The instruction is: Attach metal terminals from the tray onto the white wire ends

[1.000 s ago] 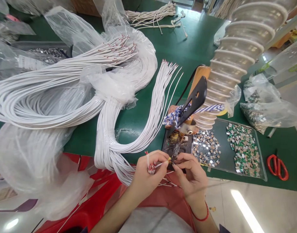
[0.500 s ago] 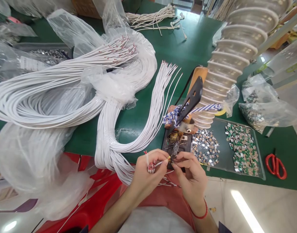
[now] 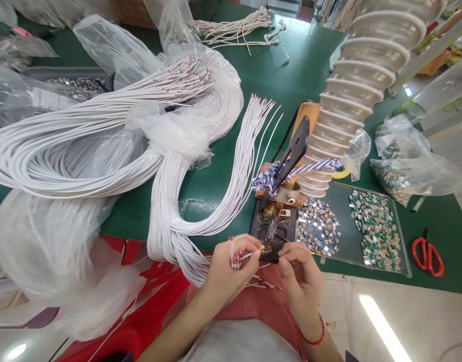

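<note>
My left hand (image 3: 231,266) is closed around several white cables with red wire ends, and one cable end is pinched between thumb and forefinger at the front of a small dark fixture (image 3: 274,221). To the right of that tip, my right hand (image 3: 301,276) has thumb and fingertips together beside the fixture's front edge; what they hold, if anything, is too small to name. A black lever (image 3: 293,151) tied with blue-and-white cord (image 3: 266,178) rises above the fixture. A long bundle of white cables (image 3: 216,223) curves beside my left hand.
A tray (image 3: 346,246) of small metal connectors and green boards (image 3: 378,229) lies right of the fixture. Red scissors (image 3: 427,256) are farther right. A clear ribbed hose (image 3: 355,95) hangs behind the fixture. Plastic-wrapped cable coils (image 3: 76,156) cover the left side.
My right hand has moved slightly right, away from the cable tip in my left hand, uncovering the front of the fixture. My left hand still holds the cables.
</note>
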{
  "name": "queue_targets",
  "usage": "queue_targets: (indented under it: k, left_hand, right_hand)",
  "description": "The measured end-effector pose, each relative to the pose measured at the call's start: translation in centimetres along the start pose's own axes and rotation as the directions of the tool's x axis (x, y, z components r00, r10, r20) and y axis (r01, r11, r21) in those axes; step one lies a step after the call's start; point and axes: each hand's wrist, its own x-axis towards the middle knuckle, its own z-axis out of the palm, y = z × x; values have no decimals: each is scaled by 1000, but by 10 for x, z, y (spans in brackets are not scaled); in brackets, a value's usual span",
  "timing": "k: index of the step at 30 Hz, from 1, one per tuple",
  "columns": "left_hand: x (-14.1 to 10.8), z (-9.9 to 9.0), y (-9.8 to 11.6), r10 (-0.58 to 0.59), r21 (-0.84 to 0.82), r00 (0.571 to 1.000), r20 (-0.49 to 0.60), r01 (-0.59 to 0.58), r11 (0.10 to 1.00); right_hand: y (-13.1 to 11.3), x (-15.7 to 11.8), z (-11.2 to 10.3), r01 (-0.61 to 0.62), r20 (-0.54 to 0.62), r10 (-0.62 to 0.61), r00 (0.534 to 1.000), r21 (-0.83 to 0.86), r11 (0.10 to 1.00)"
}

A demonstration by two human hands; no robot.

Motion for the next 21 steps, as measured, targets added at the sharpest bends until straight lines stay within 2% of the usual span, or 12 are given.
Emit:
queue_targets:
  k: [6, 12, 16, 19, 21]
  left_hand:
    - [-1, 0, -2, -33, -4, 999, -1, 33, 999]
    - [-2, -1, 0, -38, 1, 999, 32, 38, 999]
    - [-9, -5, 1, -100, -69, 981, 164, 113, 991]
    - [-16, -10, 2, -175, -130, 936, 304, 223, 966]
    - [-21, -12, 1, -179, -162, 908, 380, 256, 953]
  right_hand:
    - [-2, -3, -3, -50, -1, 50, 999, -120, 991]
    - [-7, -1, 0, -61, 11, 62, 998, -105, 993]
    - [-9, -1, -3, -91, 66, 95, 993, -69, 993]
    - [-13, -2, -6, -196, 151, 184, 971, 63, 979]
    - [-16, -3, -8, -290, 203, 252, 946, 187, 939]
